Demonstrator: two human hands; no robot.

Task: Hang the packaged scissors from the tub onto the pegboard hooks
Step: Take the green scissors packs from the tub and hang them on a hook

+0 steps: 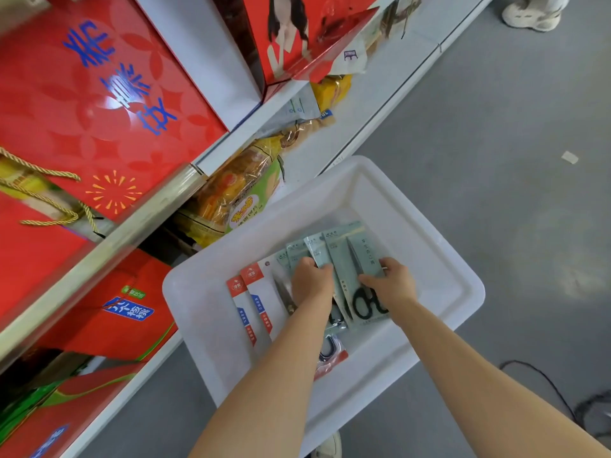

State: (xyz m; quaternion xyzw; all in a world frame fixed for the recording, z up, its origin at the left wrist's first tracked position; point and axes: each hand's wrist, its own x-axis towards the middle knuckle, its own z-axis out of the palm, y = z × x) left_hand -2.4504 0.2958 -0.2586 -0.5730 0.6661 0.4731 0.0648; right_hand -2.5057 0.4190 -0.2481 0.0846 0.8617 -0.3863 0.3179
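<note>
A: What is the biggest thing here?

B: The store shelving (231, 133) on the left, white, running up to the right. Large red gift boxes (99, 104) stand on it, and under them some snack bags (238, 190) in clear and yellow wrapping.

A: And on the grey floor (496, 143)?

B: A white plastic tub (439, 259) sits there, just beside the bottom shelf. Both bare arms reach down into it.

A: Where are the packaged scissors?

B: Inside the tub, on its bottom. A fan of pale green scissor packs (344, 252) lies in the middle, one overlapping the other. To the left of them lie white scissor packs (251, 299) with red tops. One more pack (330, 355) with red edge shows partly under the left forearm.

A: What does the left hand (312, 279) do?

B: It is curled, fingers bent over the upper part of the green packs. It seems to pinch them, but I cannot tell how firm the grasp is.

A: And the right hand (390, 282)?

B: It lies on the front green pack, thumb on the face, the other fingers going around the right edge. So it grips this pack, near the black handles of the scissors.

A: Anything small?

B: A black cable (545, 381) on the floor at the right, and a white shoe (532, 14) in the top corner.
</note>
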